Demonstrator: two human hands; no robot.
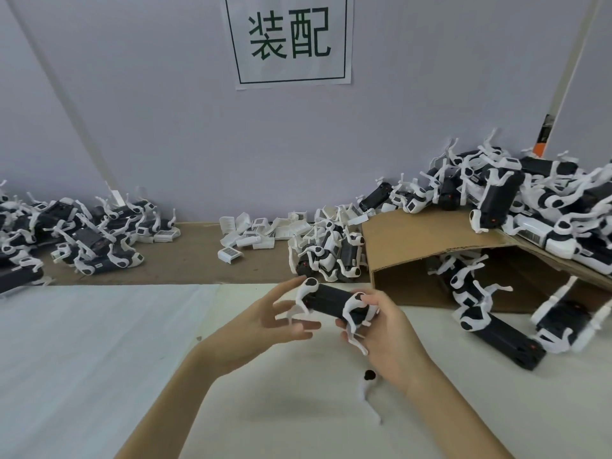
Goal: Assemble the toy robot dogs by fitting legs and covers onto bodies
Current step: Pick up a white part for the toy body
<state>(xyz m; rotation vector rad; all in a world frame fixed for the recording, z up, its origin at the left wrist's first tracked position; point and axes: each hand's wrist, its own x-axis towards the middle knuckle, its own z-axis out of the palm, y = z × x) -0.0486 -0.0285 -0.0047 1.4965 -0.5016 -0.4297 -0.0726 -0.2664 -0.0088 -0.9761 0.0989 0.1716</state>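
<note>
A black toy dog body (328,301) with white legs fitted at both ends hangs above the white table mat (99,342). My right hand (381,332) grips its right end, fingers curled round the body and a white leg (352,313). To the left, my left hand (281,318) has its fingers spread, fingertips at the other end by the white leg (306,291); I cannot tell whether they touch it. A loose white leg (369,392) with a black joint lies on the mat below my right hand.
White covers (251,233) lie in a heap at the back middle. Piles of dogs sit at back left (82,240), in the middle (331,256) and on a cardboard box (430,240) at right. More bodies (503,336) lie by the box.
</note>
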